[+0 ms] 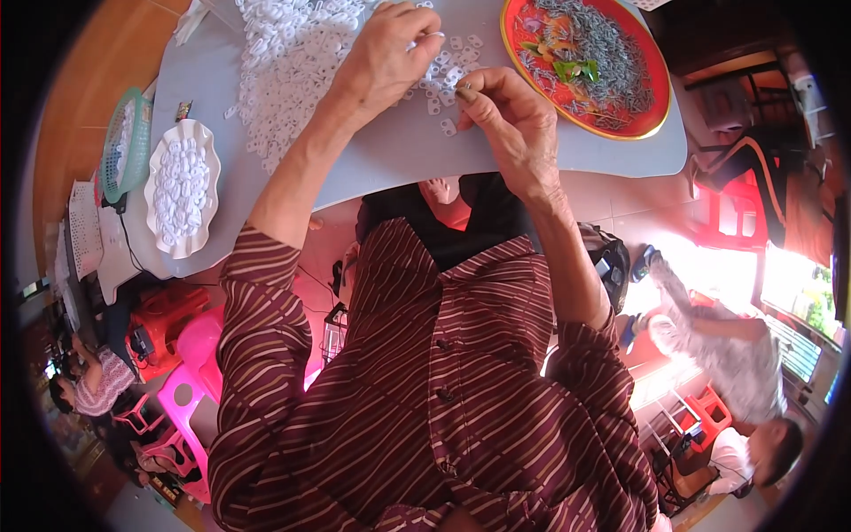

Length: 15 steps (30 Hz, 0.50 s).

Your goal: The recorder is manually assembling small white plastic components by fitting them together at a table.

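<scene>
Over the grey table point(355, 182), my left hand point(390, 58) is closed in a pinch, with a bit of a small white plastic piece showing at its fingertips. My right hand point(516, 120) is also pinching, thumb against forefinger; whatever sits between them is too small to make out. Loose white plastic pieces with holes point(439, 84) lie between and under the hands. A big heap of the same white pieces point(288, 97) spreads to the left of them. Beside my right hand stands a round red tray point(654, 84) holding many thin grey metal nails or pins point(612, 49).
On the left is a scalloped white dish point(212, 173) full of white pieces, near a green mesh basket point(133, 160). Pink stools point(199, 355) and red stools point(164, 324) stand on the floor left. People sit at both sides; one person in grey point(727, 350) is at the right.
</scene>
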### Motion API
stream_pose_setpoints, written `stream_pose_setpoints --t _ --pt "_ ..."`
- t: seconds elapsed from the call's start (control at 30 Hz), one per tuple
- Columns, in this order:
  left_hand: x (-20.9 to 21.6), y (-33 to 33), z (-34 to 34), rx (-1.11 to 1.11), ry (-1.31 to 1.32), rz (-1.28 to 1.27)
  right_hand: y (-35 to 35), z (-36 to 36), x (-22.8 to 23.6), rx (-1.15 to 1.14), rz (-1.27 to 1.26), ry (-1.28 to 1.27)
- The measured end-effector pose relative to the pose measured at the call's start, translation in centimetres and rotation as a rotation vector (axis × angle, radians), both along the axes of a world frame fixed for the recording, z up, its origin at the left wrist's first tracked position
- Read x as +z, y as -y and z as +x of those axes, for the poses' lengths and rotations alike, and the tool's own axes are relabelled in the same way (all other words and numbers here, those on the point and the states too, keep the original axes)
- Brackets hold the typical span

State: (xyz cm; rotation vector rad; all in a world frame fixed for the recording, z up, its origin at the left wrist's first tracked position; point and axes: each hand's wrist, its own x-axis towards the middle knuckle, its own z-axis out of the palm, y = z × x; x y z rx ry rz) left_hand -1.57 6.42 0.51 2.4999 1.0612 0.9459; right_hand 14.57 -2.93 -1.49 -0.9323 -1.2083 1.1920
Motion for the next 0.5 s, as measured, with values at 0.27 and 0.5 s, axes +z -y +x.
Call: stream_pose_setpoints --t 0.27,0.5 --pt "0.5 5.7 -0.3 -0.007 0.880 -0.919 0.2 0.2 0.1 0.017 -0.008 -0.047" --pt "-0.3 7.0 -0.3 0.064 0.583 -0.572 0.1 -0.2 0.3 -0.017 0.006 -0.155"
